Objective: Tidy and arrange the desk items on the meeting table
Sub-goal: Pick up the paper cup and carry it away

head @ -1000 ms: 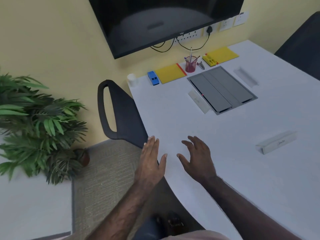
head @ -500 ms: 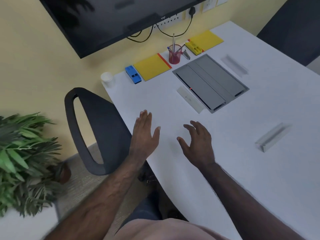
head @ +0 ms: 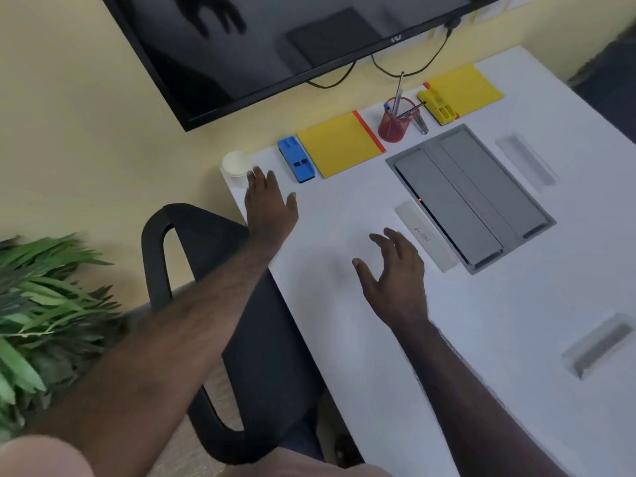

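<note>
My left hand (head: 270, 204) stretches out flat over the white table's (head: 361, 339) far left corner, fingertips just short of a white paper cup (head: 235, 165) and holding nothing. Right of the cup lie a blue stapler-like block (head: 296, 160) and a yellow notebook with a red edge (head: 340, 144). A red pen cup (head: 394, 120) with pens stands further right, then a yellow block (head: 437, 106) on a second yellow notebook (head: 468, 87). My right hand (head: 395, 270) hovers over the table with fingers spread, next to a white name plate (head: 425, 235).
A grey cable hatch (head: 471, 197) is set into the table. Two clear name plates lie at the right (head: 526, 163) (head: 600, 344). A black chair (head: 220, 304) stands under my left arm, a green plant (head: 41, 304) at the left, a wall screen (head: 275, 36) above.
My left hand has reached forward from the table's near edge towards the white cup. My right hand moved forward a little, and the view shifted closer to the wall.
</note>
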The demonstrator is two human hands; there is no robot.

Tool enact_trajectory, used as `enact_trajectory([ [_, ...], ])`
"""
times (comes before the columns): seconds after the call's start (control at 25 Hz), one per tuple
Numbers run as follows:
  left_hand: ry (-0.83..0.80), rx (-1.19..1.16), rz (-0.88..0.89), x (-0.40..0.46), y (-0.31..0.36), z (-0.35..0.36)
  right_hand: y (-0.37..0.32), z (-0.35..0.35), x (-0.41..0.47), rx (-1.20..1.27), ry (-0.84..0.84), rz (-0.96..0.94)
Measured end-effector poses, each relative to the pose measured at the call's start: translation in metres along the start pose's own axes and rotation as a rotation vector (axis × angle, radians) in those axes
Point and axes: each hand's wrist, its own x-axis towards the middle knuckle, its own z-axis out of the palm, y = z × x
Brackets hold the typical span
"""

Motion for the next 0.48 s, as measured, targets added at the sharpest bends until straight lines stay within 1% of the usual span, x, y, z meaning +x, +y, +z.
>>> enact_trajectory([
  [0.24,-0.031,0.084,-0.175,0.064,-0.04,0.008,-0.015,0.016,0.034,-0.006,-0.003,0.004],
  [0.48,-0.038,0.142,-0.199,0.085,-0.063,0.022,-0.004,0.013,0.032,0.005,-0.028,0.09],
])
